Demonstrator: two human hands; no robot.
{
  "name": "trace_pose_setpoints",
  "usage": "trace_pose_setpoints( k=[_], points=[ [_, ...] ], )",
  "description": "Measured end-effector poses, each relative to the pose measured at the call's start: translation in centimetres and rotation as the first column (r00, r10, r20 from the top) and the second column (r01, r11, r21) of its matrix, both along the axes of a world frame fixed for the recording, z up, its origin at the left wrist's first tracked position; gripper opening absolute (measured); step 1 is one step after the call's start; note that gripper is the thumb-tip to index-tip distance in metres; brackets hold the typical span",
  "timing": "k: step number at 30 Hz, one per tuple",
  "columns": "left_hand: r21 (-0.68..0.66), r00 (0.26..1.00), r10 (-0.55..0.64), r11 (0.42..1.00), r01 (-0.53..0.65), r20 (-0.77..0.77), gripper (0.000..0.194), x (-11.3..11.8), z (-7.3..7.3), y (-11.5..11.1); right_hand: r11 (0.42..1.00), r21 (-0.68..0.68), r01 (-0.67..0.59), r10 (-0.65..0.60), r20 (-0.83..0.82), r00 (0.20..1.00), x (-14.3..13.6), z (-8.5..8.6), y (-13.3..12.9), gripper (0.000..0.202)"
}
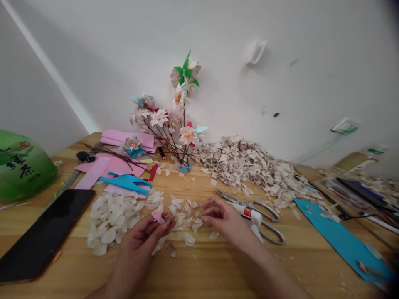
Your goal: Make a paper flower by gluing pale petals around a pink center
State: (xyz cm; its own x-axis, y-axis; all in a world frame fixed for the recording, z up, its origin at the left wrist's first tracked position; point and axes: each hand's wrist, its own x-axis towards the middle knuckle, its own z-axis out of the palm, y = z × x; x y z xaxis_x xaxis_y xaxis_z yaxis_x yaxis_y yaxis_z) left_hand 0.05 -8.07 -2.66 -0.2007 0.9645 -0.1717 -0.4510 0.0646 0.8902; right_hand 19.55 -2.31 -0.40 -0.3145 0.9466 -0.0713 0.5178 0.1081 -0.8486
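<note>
The left hand [141, 236] is pinching a small pink paper flower [158, 216] between thumb and fingers, just above the wooden table [174, 276]. The right hand [222, 220] is curling its fingers near scattered pale petals [188, 239]; whether it is gripping one, I can't tell. Silver scissors [271, 230] and a white glue tube [246, 211] are lying beside it, and a larger petal heap [109, 222] is spreading beside the left hand.

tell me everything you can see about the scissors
The scissors look all metal, silver-grey, with two loop handles spread apart. They lie on the wooden table, handles to the right, blades pointing left and away. A white tube with an orange-red patch lies across them, hiding part. The right hand is close beside them.
</note>
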Motion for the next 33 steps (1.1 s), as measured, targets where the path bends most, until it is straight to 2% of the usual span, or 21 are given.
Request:
trace_pose_setpoints(
  k=[3,5,8,13,17,22,25,27,30,33],
  points=[
    [0.023,1.000,-0.010,1.000,0.011,-0.028,0.021,0.0,-0.2,0.0,0.995,0.048,-0.084,0.079,0.084,0.993,-0.6,0.4,-0.9,0.015],
    [0.023,0.998,-0.015,1.000,0.016,-0.059,0.018,-0.1,-0.1,0.0,0.971,0.188,-0.144,0.093,0.260,0.961,-0.8,0.5,-1.0,0.018],
    [0.013,0.991,-0.025,1.000,0.027,-0.128,0.014,-0.3,0.0,-0.3,0.907,0.357,-0.222,0.039,0.455,0.890,-1.1,0.1,-0.3,0.018],
    [0.039,0.942,0.025,0.999,-0.012,-0.335,0.010,-0.7,-0.3,-0.5,0.848,0.347,-0.402,0.139,0.585,0.799,-2.3,-0.5,0.6,0.015],
    [0.052,0.896,0.078,0.997,-0.061,-0.436,0.009,-0.9,-0.6,-0.6,0.828,0.333,-0.451,0.178,0.606,0.776,-3.1,-0.8,0.3,0.017],
    [0.053,0.890,0.098,0.995,-0.082,-0.446,0.010,-0.9,-0.5,-0.7,0.878,0.329,-0.347,0.163,0.477,0.864,-2.9,-1.4,0.2,0.023],
    [0.037,0.895,0.081,0.997,-0.072,-0.438,0.008,-0.7,-0.3,-0.6,0.935,0.303,-0.186,0.092,0.300,0.950,-2.2,-1.5,0.5,0.022],
    [0.015,0.918,0.074,0.997,-0.074,-0.389,0.009,-0.5,0.0,-0.5,0.969,0.241,-0.059,0.027,0.135,0.991,-1.7,-1.5,0.9,0.020],
    [-0.032,0.972,0.054,0.997,-0.064,-0.230,0.018,0.0,0.4,-0.4,0.996,0.072,0.054,-0.044,-0.134,0.990,-1.0,-1.5,1.0,0.018],
    [-0.074,0.994,-0.017,0.997,0.009,-0.105,0.025,0.4,0.6,-0.4,0.995,-0.080,0.067,-0.090,-0.336,0.938,-1.0,-1.3,0.1,0.023]
  ],
)
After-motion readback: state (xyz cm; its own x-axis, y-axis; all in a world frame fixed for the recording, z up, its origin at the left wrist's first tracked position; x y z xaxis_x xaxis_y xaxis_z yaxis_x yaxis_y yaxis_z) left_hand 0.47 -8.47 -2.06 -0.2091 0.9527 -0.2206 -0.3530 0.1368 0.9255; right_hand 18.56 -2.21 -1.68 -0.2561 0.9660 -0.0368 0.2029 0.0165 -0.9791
